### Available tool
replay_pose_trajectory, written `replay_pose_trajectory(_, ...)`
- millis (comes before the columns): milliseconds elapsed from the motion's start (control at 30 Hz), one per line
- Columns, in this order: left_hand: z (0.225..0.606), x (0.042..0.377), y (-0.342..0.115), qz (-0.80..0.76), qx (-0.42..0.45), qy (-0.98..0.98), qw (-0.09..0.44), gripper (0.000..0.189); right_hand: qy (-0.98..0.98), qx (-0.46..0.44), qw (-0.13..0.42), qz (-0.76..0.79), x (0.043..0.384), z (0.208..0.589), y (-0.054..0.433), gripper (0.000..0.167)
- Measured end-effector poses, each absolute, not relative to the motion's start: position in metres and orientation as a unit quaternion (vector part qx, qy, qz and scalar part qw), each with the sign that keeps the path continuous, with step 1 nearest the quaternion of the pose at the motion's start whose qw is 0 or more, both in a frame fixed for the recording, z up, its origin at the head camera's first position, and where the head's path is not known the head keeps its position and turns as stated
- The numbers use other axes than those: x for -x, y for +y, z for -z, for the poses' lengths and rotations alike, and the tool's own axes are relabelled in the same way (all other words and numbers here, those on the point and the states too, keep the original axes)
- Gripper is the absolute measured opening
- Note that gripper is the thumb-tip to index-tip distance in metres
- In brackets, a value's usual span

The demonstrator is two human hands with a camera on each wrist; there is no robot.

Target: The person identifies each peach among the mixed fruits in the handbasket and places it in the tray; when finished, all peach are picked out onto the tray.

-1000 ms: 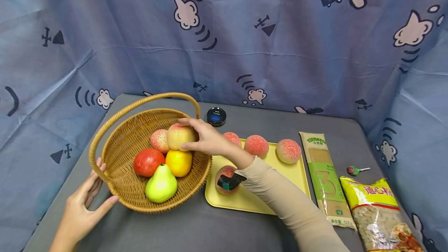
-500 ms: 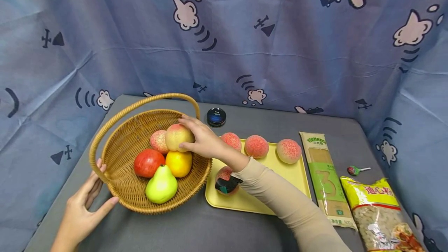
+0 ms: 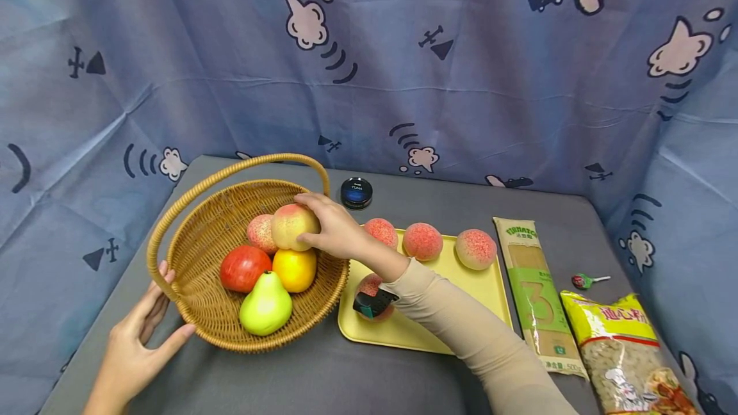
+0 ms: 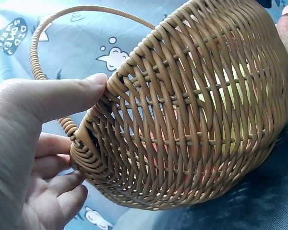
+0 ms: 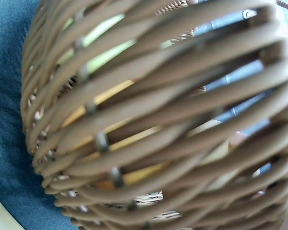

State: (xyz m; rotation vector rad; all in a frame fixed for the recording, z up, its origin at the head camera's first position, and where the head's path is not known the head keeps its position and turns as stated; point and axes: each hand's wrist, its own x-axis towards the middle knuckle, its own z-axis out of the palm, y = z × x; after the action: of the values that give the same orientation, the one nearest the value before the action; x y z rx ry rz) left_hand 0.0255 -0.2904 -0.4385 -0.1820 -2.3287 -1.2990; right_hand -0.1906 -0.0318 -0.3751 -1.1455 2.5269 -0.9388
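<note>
A brown wicker basket with a tall hooped handle stands on the left. My left hand grips its near left rim; the left wrist view has the thumb on the rim and the fingers at the handle's foot. Inside the basket, my right hand holds a yellow and pink peach, fingers over its top and thumb at its side. Close around that peach lie a smaller speckled peach, an orange, a red fruit and a green pear. Basket weave fills the right wrist view.
Right of the basket is a yellow tray with several peaches; the right forearm crosses it. A tuna tin stands behind. Farther right lie a noodle packet, a lollipop and a pasta bag.
My right hand has shifted slightly left with the peach, settling it beside the smaller peach and orange. The left hand stays at the basket rim.
</note>
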Motion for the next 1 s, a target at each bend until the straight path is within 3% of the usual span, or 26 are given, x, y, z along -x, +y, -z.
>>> replay_pose_trajectory(533, 0.4376, -0.0265, -0.2898, 0.475, 0.06, -0.848, 0.226, 0.091, 0.864, 0.376, 0.131, 0.307, 0.1905, 0.3715, -0.0362, 0.063)
replay_pose_trajectory(1000, 0.4388, -0.0259, -0.2902, 0.476, 0.073, -0.845, 0.233, 0.09, 0.85, 0.346, 0.11, 0.382, 0.1866, 0.3782, -0.0307, 0.066)
